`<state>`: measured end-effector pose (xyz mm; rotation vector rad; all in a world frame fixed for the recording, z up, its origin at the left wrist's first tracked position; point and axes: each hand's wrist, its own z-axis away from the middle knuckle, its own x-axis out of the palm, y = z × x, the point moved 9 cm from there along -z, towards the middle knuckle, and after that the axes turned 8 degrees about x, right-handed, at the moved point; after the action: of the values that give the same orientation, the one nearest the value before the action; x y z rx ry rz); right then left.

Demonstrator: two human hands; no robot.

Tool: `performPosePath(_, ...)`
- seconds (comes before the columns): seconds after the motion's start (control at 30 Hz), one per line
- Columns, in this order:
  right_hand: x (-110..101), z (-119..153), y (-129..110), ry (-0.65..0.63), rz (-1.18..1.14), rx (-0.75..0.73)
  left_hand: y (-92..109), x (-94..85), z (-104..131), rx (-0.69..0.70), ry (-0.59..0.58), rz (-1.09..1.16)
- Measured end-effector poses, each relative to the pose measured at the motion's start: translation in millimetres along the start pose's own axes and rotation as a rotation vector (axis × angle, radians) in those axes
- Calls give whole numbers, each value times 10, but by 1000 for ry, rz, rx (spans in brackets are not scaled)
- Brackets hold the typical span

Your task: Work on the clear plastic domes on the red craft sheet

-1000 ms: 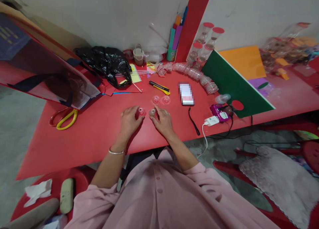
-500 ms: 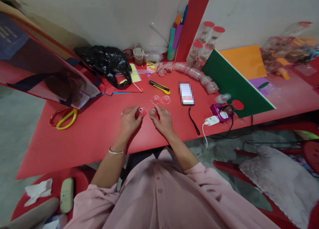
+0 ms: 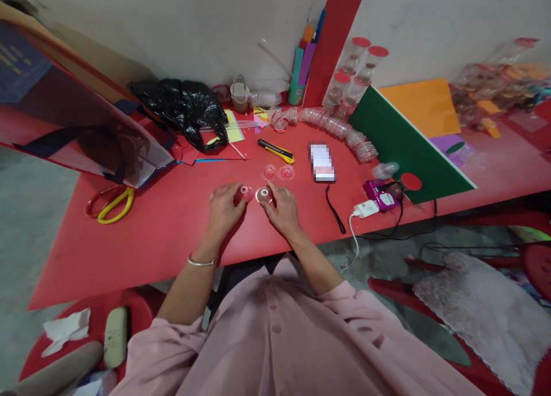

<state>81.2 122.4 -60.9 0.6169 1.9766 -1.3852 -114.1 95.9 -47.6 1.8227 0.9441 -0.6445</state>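
Observation:
My left hand (image 3: 224, 205) is closed around the edge of a small clear plastic piece (image 3: 245, 193) on the red table (image 3: 150, 224). Just to its right, my right hand (image 3: 282, 206) grips a similar round piece (image 3: 263, 193), which shows a pale ring at its top, between thumb and fingers. Beyond the hands, two clear round pieces lie side by side, one on the left (image 3: 270, 172) and one on the right (image 3: 286, 172). A black and yellow cutter (image 3: 276, 150) lies behind them.
A phone (image 3: 322, 162) with a black strap lies right of the hands. Stacked clear cups (image 3: 336, 126) curve behind it. Yellow-handled scissors (image 3: 116, 205) and a bag (image 3: 86, 103) are at left. A green board (image 3: 408, 149) leans at right, near a purple adapter (image 3: 381, 195).
The piece in my right hand now shows a pale ring and a bright rim that were less distinct before. Both hands have stayed in nearly the same place.

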Motion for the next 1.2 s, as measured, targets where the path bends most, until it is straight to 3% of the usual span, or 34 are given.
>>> performPosePath(1.2, 8, 0, 17, 1, -22, 19, -23, -10, 7, -43, -12, -61)
